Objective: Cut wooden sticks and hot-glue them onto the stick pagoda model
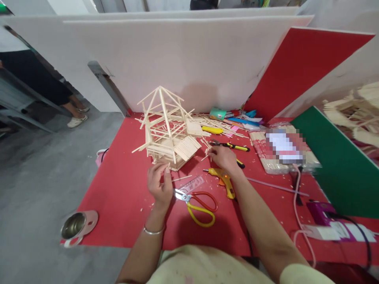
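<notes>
A small house model (167, 128) built of thin wooden sticks stands on the red table (118, 197). My left hand (160, 183) hovers just in front of it, fingers curled in a pinch around something too small to name. My right hand (223, 157) rests knuckles up among loose sticks (207, 146) to the right of the model, fingers bent down onto them. A yellow glue gun (224, 179) lies just below that hand. Red-and-yellow scissors (198, 203) and a clear ruler (192, 184) lie between my forearms.
Yellow-handled cutters (233, 146), a yellow knife (212, 129) and a green tape roll (217, 114) lie behind. A pack of sticks (281, 154) sits right, with cables and a power strip (331, 230). A metal cup (73, 227) stands at the front left corner. White, red and green boards surround the table.
</notes>
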Demonstrator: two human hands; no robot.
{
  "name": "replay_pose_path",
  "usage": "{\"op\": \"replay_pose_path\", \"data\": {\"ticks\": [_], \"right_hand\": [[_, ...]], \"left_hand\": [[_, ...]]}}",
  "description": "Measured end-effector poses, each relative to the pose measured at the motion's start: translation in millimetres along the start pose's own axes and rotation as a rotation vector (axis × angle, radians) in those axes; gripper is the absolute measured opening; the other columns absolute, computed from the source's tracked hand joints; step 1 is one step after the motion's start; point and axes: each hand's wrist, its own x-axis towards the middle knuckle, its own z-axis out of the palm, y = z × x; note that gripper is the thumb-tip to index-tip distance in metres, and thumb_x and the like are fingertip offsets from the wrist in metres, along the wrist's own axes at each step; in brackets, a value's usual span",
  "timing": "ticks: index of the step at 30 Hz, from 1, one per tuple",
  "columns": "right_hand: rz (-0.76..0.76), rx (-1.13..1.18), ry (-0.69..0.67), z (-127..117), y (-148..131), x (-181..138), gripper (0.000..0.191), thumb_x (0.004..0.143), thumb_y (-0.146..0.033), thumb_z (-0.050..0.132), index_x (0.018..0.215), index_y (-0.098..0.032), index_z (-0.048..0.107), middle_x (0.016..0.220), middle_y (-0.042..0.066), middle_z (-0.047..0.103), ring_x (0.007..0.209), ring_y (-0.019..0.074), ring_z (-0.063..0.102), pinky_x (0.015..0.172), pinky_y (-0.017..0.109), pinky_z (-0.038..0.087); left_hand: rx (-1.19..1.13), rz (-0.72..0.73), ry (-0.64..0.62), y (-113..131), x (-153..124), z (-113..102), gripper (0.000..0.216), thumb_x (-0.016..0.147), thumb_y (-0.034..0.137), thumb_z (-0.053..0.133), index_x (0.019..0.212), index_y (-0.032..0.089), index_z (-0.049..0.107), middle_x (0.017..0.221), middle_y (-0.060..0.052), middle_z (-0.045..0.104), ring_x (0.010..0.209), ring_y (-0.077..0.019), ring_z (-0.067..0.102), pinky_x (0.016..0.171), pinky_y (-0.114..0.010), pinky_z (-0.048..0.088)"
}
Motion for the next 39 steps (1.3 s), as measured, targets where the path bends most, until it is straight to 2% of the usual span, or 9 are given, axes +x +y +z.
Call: {"op": "replay_pose_path", "data": {"ticks": [3,8,11,15,21,27,33,36,39], "right_hand": [[-0.089,-0.005,-0.026,4,-15,-7,0.028,0.094,-0.032,0.052,0.108,-0.025,0.075,0.107,0.009,0.077,0.099,0.0234,0.069,0.081,0.03,0.047],[-0.383,0.043,-0.168,15,-45,-39,0.02,0.091,-0.026,0.059,0.1,-0.027,0.076,0.106,0.003,0.077,0.097,0.0199,0.068,0.079,0.027,0.044],[-0.574,0.084,-0.219,27,-64,-58,0.02,0.094,-0.024,0.057,0.097,-0.025,0.076,0.1,0.006,0.076,0.093,0.0198,0.066,0.077,0.027,0.042],[-0.699,0.074,-0.225,44,-91,-76,0.022,0.098,-0.025,0.053,0.092,-0.02,0.074,0.094,0.008,0.073,0.089,0.0201,0.064,0.077,0.029,0.04],[-0.94,-0.019,-0.224,65,-138,-93,0.024,0.098,-0.017,0.049,0.104,-0.014,0.072,0.101,0.014,0.072,0.096,0.025,0.063,0.079,0.034,0.042],[-0.925,-0.06,-0.226,90,-172,-90,0.029,0.089,0.0,0.046,0.093,-0.008,0.074,0.097,0.019,0.074,0.092,0.0267,0.067,0.081,0.037,0.046],[-0.866,0.061,-0.131,69,-149,-77,0.022,0.098,-0.022,0.05,0.098,-0.018,0.071,0.102,0.011,0.075,0.094,0.0222,0.069,0.08,0.032,0.049],[-0.72,0.38,-0.113,49,-117,-85,0.024,0.104,-0.028,0.043,0.107,-0.021,0.066,0.105,0.007,0.074,0.097,0.0174,0.07,0.083,0.027,0.051],[-0.457,0.8,-0.191,31,-89,-97,0.026,0.106,-0.031,0.037,0.11,-0.022,0.061,0.083,0.001,0.074,0.074,0.0148,0.071,0.068,0.025,0.052]], "left_hand": [[-0.094,-0.242,0.058,-7,5,-5,0.018,0.096,0.031,0.059,0.099,0.02,0.073,0.098,-0.007,0.071,0.092,-0.0193,0.068,0.087,-0.036,0.055],[-0.321,-0.569,0.163,-21,15,-10,0.023,0.091,0.038,0.065,0.097,0.017,0.072,0.074,0.0,0.066,0.059,-0.0099,0.06,0.055,-0.021,0.049],[-0.407,-0.596,0.193,-25,21,-14,0.02,0.089,0.035,0.068,0.095,0.016,0.072,0.07,0.001,0.066,0.055,-0.008,0.058,0.052,-0.018,0.046],[-0.45,-0.608,0.177,-25,26,-19,0.021,0.088,0.037,0.069,0.09,0.016,0.072,0.069,0.001,0.065,0.052,-0.0072,0.056,0.05,-0.018,0.045],[-0.434,-0.581,0.19,-28,29,-23,0.019,0.087,0.035,0.069,0.088,0.016,0.072,0.075,-0.002,0.069,0.056,-0.0076,0.058,0.051,-0.018,0.044],[-0.417,-0.557,0.209,-30,28,-27,0.018,0.086,0.033,0.069,0.09,0.016,0.072,0.075,-0.002,0.07,0.057,-0.0087,0.059,0.053,-0.02,0.045],[-0.376,-0.513,0.335,-21,29,-32,0.018,0.086,0.033,0.068,0.092,0.016,0.071,0.076,-0.001,0.068,0.058,-0.0086,0.057,0.056,-0.021,0.046],[-0.354,-0.495,0.318,-12,25,-30,0.018,0.087,0.034,0.069,0.092,0.017,0.072,0.078,0.0,0.068,0.058,-0.0088,0.057,0.057,-0.022,0.047],[-0.432,-0.567,0.166,2,17,-20,0.019,0.086,0.036,0.072,0.087,0.017,0.073,0.069,0.002,0.063,0.055,-0.0079,0.053,0.054,-0.02,0.044]]}}
